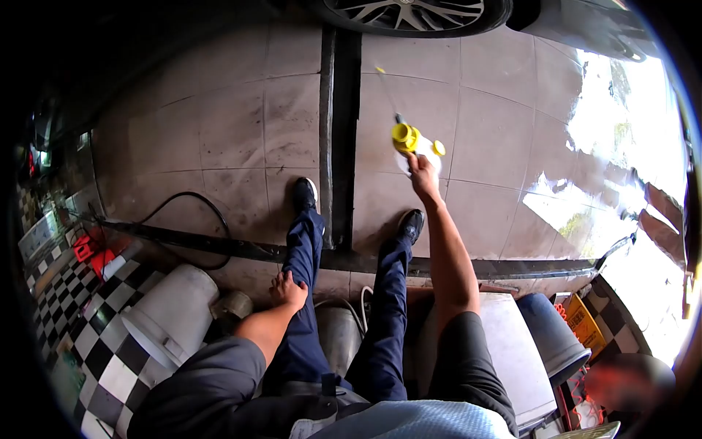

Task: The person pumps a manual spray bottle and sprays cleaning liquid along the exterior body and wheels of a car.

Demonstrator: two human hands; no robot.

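Note:
My right hand [422,175] reaches forward over the tiled floor, its fingers closed on a yellow and white bottle [406,137]. A dark nozzle with a thin wand, yellow at its tip, extends from the bottle toward the car wheel [406,13]. Low on my thigh, just above the knee, rests my left hand [288,290], its fingers spread on the dark blue trousers [296,322]. Nothing shows in that hand.
A dark channel [340,139] crosses the floor between my feet. A black hose [219,212] curls at the left. Near me stand a grey bucket [172,311], a white box [504,344] and a blue bin [548,333]. Bright wet patches lie at the right.

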